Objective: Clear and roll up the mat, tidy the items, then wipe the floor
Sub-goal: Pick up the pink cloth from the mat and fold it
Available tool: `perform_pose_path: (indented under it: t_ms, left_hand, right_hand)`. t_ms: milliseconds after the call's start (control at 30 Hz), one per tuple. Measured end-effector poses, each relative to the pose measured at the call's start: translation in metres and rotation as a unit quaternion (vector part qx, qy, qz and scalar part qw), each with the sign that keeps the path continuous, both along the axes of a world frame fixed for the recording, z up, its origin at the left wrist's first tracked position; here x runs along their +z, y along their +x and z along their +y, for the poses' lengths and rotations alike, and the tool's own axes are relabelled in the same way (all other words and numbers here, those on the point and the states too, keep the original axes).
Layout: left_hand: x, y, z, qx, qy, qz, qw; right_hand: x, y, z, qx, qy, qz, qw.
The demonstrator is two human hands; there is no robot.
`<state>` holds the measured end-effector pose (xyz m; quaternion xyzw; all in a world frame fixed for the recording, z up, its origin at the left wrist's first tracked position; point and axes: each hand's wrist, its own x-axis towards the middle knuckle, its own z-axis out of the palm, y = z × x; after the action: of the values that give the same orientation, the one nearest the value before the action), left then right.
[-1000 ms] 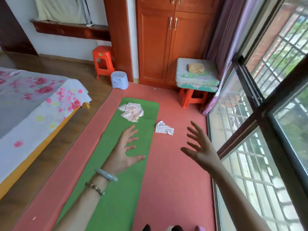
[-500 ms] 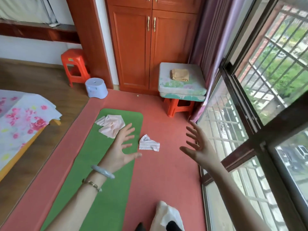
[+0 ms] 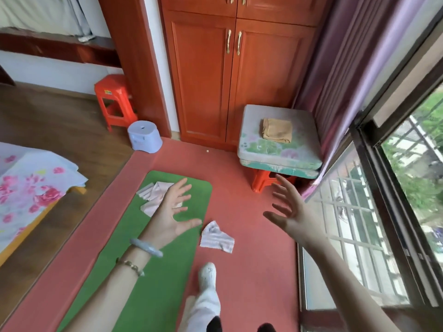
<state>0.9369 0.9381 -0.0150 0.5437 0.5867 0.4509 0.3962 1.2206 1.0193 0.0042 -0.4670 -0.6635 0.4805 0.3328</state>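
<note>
A green mat (image 3: 153,267) lies flat on the red floor covering, running away from me. A pale pink crumpled cloth (image 3: 153,197) rests on its far end, partly hidden by my left hand (image 3: 171,212), which hovers above it with fingers spread and holds nothing. A small striped cloth (image 3: 217,238) lies on the red floor just right of the mat. My right hand (image 3: 290,212) is raised over the floor to the right, fingers apart and empty. My foot in a white sock (image 3: 208,276) stands at the mat's right edge.
A cushioned stool (image 3: 275,152) with a folded tan cloth (image 3: 277,130) stands by the purple curtain. Wooden wardrobe doors (image 3: 235,75) are ahead. A red plastic stool (image 3: 115,101) and a pale blue low stool (image 3: 143,137) stand left. A bed with a floral sheet (image 3: 31,188) is at far left; the window is right.
I have stepped forward: the mat's far end, the cloths and the stools are closer. My socked foot now shows on the mat's edge. Both hands stay spread and empty.
</note>
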Motion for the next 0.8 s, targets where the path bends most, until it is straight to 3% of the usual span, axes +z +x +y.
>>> perform_pose_path:
  t_ms: [367, 800]
  left_hand:
    - [0.005, -0.083, 0.220, 0.000, 0.010, 0.005, 1.000]
    - [-0.005, -0.160, 0.407, 0.048, -0.008, 0.004, 0.999]
  right_hand:
    - [0.004, -0.097, 0.218, 0.001, 0.022, 0.023, 0.999]
    - [-0.009, -0.191, 0.425, 0.051, -0.003, 0.011, 0.999]
